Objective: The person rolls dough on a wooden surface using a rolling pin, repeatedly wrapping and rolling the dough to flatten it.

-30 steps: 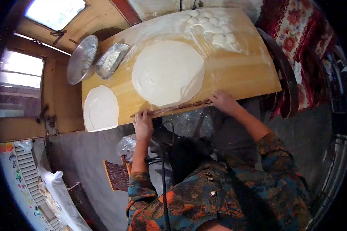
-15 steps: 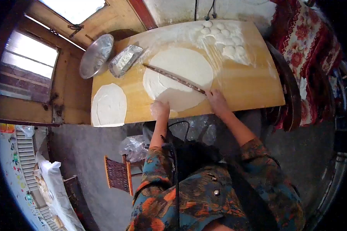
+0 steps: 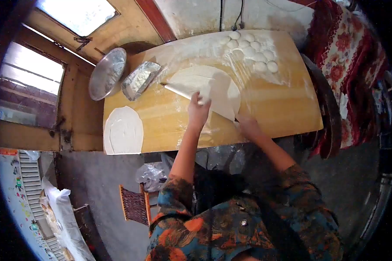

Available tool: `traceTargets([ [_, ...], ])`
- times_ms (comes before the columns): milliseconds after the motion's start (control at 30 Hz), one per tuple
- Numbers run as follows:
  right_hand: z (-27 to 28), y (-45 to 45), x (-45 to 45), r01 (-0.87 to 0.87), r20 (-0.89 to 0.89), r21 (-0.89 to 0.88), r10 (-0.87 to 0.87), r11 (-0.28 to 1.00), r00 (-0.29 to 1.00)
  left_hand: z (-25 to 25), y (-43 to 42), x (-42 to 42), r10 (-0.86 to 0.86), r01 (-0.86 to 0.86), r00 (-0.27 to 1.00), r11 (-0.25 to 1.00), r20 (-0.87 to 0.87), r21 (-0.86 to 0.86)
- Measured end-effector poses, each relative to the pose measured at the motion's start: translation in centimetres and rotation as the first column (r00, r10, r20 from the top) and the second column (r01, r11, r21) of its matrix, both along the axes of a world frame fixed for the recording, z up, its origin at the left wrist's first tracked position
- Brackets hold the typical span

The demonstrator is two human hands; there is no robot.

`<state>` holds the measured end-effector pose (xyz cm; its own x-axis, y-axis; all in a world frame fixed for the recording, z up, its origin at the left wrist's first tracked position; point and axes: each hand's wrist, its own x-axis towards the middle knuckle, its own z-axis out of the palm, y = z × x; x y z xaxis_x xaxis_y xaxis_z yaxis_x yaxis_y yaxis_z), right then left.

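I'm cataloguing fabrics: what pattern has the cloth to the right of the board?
The cloth is deep red, with reddish flowers on pale ground; head view.

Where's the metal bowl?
In the head view, the metal bowl is at the upper-left edge of the wooden board, just left of the silvery tray.

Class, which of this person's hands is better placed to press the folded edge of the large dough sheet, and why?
Probably the left hand: it is over the middle of the large dough sheet's folded edge. The right hand is off at the stick's nearer end.
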<state>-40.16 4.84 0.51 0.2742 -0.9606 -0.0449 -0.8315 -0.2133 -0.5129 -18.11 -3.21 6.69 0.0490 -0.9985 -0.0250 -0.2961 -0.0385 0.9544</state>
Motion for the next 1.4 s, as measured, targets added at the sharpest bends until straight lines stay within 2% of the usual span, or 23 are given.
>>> traceTargets([
  [67,0.7,0.5,0.4,0.030,0.300,0.005,-0.030,1.000,0.954,-1.9,2.4,2.7,0.009,0.012,0.995,0.977,-0.098,0.215],
  [133,-0.6,0.2,0.3,0.082,0.365,-0.143,-0.024,0.986,0.931,-2.2,4.6,6.0,0.013,0.018,0.995,0.952,-0.101,0.306],
  [200,-0.5,-0.3,1.3,0.076,0.508,0.038,-0.085,0.996,0.857,-2.2,6.7,9.2,0.079,-0.020,0.984,0.936,-0.157,0.351],
  [233,4.4,-0.6,1.6,0.015,0.575,0.284,-0.182,0.959,0.797,-1.8,7.7,10.5,0.137,-0.054,0.967,0.934,-0.216,0.352],
  [267,8.4,-0.9,2.2,-0.064,0.598,0.509,-0.299,0.858,0.744,-1.3,8.7,11.6,0.190,-0.084,0.942,0.932,-0.277,0.353],
  [367,13.3,-1.9,5.4,-0.152,0.644,0.655,-0.441,0.741,0.625,0.1,11.6,15.4,0.230,-0.050,0.892,0.906,-0.390,0.419],
  [467,15.7,-3.0,9.8,-0.342,0.752,0.608,-0.381,0.716,0.538,2.4,14.8,18.3,0.345,-0.123,0.823,0.884,-0.452,0.451],
  [567,15.4,-4.7,14.7,-0.460,0.793,0.598,-0.402,0.656,0.458,0.2,17.9,22.0,0.437,-0.218,0.755,0.870,-0.488,0.443],
  [667,16.2,-6.4,20.3,-0.399,0.747,0.640,-0.411,0.657,0.522,-0.9,21.8,24.6,0.541,-0.303,0.676,0.823,-0.501,0.480],
  [767,16.7,-7.5,26.1,-0.296,0.719,0.594,-0.329,0.748,0.612,-2.1,25.0,26.1,0.623,-0.362,0.608,0.769,-0.491,0.527],
  [867,11.8,-9.5,30.9,-0.457,0.760,0.434,-0.042,0.776,0.649,-2.9,27.3,26.9,0.685,-0.433,0.526,0.725,-0.503,0.535],
  [900,9.8,-8.9,32.9,-0.399,0.658,0.194,0.182,0.896,0.730,-4.3,28.2,27.4,0.687,-0.435,0.511,0.726,-0.518,0.534],
  [933,7.9,-7.7,34.9,-0.367,0.482,-0.079,0.358,0.927,0.800,-5.1,28.7,27.8,0.686,-0.436,0.496,0.727,-0.532,0.531],
  [1033,4.0,-4.0,39.1,-0.320,0.510,-0.044,0.297,0.946,0.807,-5.2,29.5,28.5,0.728,-0.432,0.483,0.681,-0.487,0.591],
  [1133,3.0,-1.7,40.1,-0.325,0.376,-0.088,0.333,0.942,0.864,-4.9,29.3,28.8,0.748,-0.464,0.398,0.663,-0.531,0.588],
  [1267,3.3,-0.4,40.4,-0.448,0.186,-0.002,0.440,0.894,0.878,-4.4,27.0,29.0,0.749,-0.459,0.469,0.660,-0.468,0.595],
  [1367,3.0,0.7,40.2,-0.503,0.100,-0.145,0.518,0.852,0.849,-5.3,24.3,28.8,0.703,-0.425,0.498,0.708,-0.508,0.563],
  [1400,3.0,1.1,40.4,-0.420,0.182,-0.106,0.433,0.901,0.883,-5.5,23.2,28.6,0.688,-0.412,0.506,0.722,-0.520,0.556],
])
